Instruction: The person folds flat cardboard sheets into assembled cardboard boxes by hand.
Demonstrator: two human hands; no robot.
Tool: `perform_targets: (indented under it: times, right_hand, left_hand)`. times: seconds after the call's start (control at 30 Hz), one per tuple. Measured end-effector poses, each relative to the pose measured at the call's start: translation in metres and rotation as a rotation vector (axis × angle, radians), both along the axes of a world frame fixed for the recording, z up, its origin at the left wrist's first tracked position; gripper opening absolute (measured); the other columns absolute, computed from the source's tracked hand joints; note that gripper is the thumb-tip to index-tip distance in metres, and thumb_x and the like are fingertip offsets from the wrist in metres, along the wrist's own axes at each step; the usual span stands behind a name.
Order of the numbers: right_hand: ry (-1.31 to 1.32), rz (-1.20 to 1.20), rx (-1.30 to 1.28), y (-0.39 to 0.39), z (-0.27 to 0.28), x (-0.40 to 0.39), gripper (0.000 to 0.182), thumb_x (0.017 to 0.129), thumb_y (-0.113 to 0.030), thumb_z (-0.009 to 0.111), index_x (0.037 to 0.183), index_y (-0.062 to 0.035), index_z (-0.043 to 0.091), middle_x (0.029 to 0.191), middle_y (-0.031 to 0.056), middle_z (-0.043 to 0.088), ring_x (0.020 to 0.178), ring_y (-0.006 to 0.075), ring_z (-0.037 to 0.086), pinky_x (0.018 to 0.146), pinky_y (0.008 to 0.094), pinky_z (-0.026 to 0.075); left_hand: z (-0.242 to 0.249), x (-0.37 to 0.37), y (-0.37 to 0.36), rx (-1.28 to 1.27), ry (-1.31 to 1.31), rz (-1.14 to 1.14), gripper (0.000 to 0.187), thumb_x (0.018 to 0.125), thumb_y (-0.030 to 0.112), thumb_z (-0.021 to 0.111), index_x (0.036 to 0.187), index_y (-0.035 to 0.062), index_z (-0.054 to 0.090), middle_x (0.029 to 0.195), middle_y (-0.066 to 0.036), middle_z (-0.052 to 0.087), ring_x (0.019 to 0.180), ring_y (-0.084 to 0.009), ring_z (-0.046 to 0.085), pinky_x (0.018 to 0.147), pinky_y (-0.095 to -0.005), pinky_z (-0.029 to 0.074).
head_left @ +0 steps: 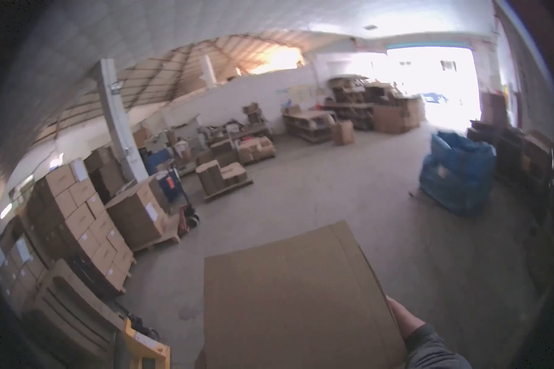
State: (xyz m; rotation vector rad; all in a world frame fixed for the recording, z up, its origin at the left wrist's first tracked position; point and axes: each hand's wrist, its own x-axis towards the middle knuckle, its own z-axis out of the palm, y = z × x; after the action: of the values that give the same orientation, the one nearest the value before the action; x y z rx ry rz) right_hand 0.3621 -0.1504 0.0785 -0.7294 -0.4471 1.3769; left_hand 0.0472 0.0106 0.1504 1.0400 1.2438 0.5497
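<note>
A large brown cardboard box point(295, 301) fills the lower middle of the head view, its broad flat face toward me. My right hand point(405, 316), below a dark grey sleeve, presses against the box's right side; its fingertips are hidden behind the edge. At the lower left edge of the box only a sliver of my left hand point(200, 359) shows, against the cardboard. The fingers of that hand are out of sight. The box is held up in front of me above the concrete floor.
Tall stacks of cartons point(83, 215) stand on pallets at the left, near a yellow pallet-jack handle point(146, 345). A big blue sack point(457, 175) stands at the right. Further off are a low pallet of boxes point(223, 177), shelving point(309, 125) and a bright doorway point(437, 83).
</note>
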Motion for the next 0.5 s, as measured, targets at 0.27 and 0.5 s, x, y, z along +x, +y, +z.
perform_targets:
  times: [0.27,0.5]
  right_hand:
    - [-0.219,-0.072,-0.118,0.202,0.065,0.208,0.069,0.09,-0.059,0.046,0.139,-0.0117,0.036,0.124,0.0104,0.054,0.112,0.0198,0.054,0.098,0.0357,0.043]
    - [-0.148,-0.103,-0.091,0.368,0.009,0.413,0.084,0.08,-0.064,0.057,0.141,-0.0118,0.035,0.137,0.0146,0.046,0.123,0.0284,0.049,0.103,0.0447,0.041]
  left_hand:
    - [-0.006,0.209,0.201,0.081,-0.04,0.019,0.053,0.087,0.057,0.056,0.12,0.0158,0.059,0.108,-0.007,0.063,0.101,-0.0231,0.059,0.088,-0.0408,0.046]
    - [-0.026,0.413,0.372,-0.043,-0.216,-0.127,0.062,0.088,0.065,0.044,0.127,0.0183,0.054,0.116,-0.006,0.06,0.101,-0.0226,0.056,0.086,-0.0373,0.044]
